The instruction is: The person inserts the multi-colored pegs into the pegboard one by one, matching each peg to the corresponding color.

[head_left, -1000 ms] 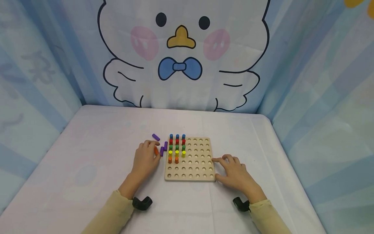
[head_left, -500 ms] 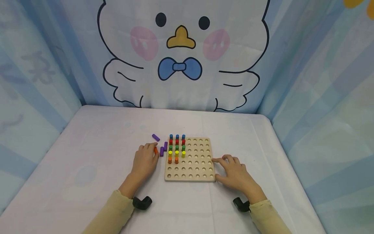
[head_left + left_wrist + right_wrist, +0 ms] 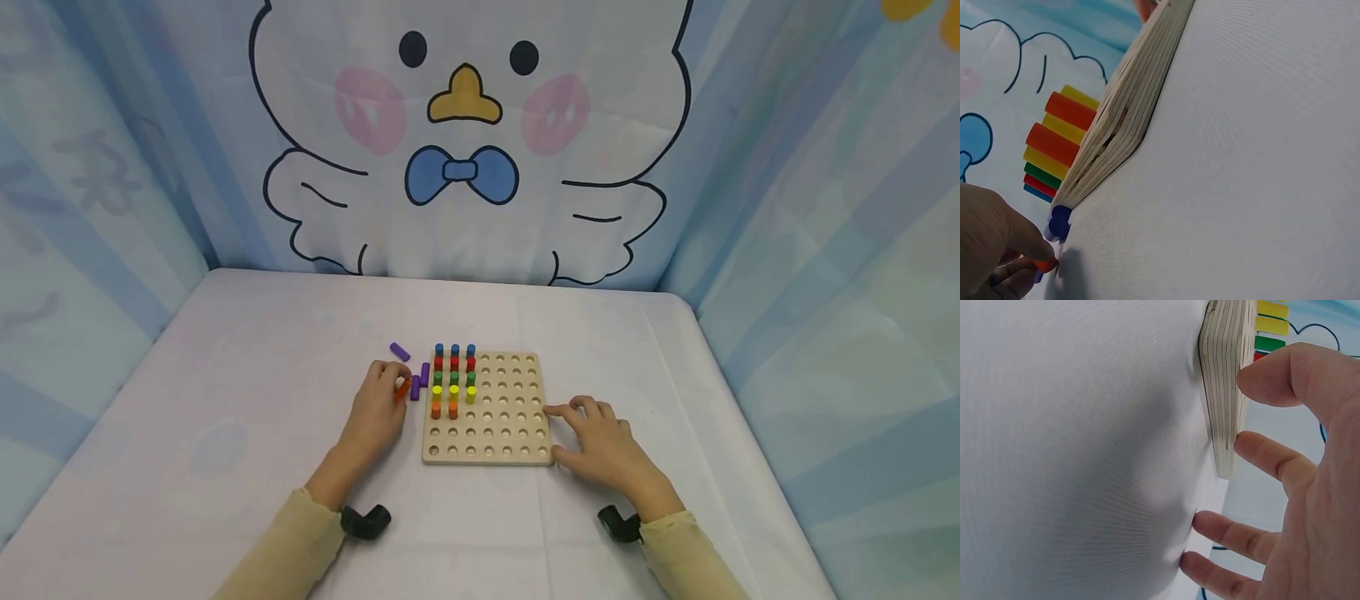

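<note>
My left hand pinches an orange peg between thumb and fingers, just left of the wooden pegboard. In the left wrist view, only the end of that orange peg shows past the thumb. Upright in the board's left columns stand rows of blue, red, green and yellow pegs, three to a row, and two orange pegs. Thumb and index finger of my right hand touch the board's right edge; its other fingers are spread, with two fingertips on the cloth in the right wrist view.
Two purple pegs lie close against the board's left side, and another purple peg lies farther back. A white cloth covers the table. Behind it hangs a printed curtain, with more curtain at both sides.
The left fingers have curled more round the orange peg, which now leans to the right instead of standing steeply. The right hand and the board have stayed in place.
</note>
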`<state>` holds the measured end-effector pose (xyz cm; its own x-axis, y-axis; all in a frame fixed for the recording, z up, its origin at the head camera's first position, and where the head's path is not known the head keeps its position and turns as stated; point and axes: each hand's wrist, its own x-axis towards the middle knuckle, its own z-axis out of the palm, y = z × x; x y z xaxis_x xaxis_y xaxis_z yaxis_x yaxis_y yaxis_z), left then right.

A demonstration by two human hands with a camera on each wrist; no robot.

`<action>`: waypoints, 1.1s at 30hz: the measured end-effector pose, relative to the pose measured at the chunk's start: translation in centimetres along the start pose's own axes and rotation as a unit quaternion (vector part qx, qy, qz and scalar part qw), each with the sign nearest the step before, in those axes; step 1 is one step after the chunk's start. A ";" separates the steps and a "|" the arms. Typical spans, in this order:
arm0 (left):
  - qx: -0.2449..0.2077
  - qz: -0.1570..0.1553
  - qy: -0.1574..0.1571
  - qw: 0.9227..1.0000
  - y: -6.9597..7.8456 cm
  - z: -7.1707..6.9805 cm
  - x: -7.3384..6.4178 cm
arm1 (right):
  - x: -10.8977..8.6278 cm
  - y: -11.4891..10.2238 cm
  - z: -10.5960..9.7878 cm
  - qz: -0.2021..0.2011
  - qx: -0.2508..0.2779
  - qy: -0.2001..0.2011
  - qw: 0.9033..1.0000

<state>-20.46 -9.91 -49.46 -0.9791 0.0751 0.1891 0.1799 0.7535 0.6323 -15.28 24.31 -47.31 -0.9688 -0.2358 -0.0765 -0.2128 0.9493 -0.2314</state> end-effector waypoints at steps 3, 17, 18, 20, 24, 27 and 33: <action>-0.001 0.011 0.012 1.000 0.0 0.0 -0.1 | 0.0 0.0 -0.1 -0.001 0.000 0.002 1.000; 0.011 0.085 0.073 0.994 1.2 -0.5 0.0 | 0.0 -0.1 -0.1 0.003 0.004 0.002 1.000; 0.009 0.092 0.078 0.993 1.4 -0.5 -0.1 | -0.1 -0.1 -0.1 0.003 0.005 0.003 1.000; 0.009 0.108 0.087 0.990 1.6 -0.6 -0.2 | -0.1 -0.1 -0.1 0.003 0.005 0.003 1.000; 0.004 0.132 0.099 0.986 2.1 -0.6 -0.5 | -0.1 -0.1 -0.1 0.002 0.003 0.004 1.000; -0.002 0.142 0.103 0.984 2.4 -0.7 -0.6 | -0.1 0.0 -0.1 0.000 0.002 0.004 1.000; -0.011 0.166 0.095 0.981 3.1 -0.5 -0.8 | -0.1 0.0 0.0 -0.001 0.004 0.005 1.000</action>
<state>-19.12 -7.96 -47.33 -0.8312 0.1891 0.5229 0.4901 0.6933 0.5283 -15.24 24.36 -47.28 -0.9695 -0.2363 -0.0652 -0.2147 0.9468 -0.2396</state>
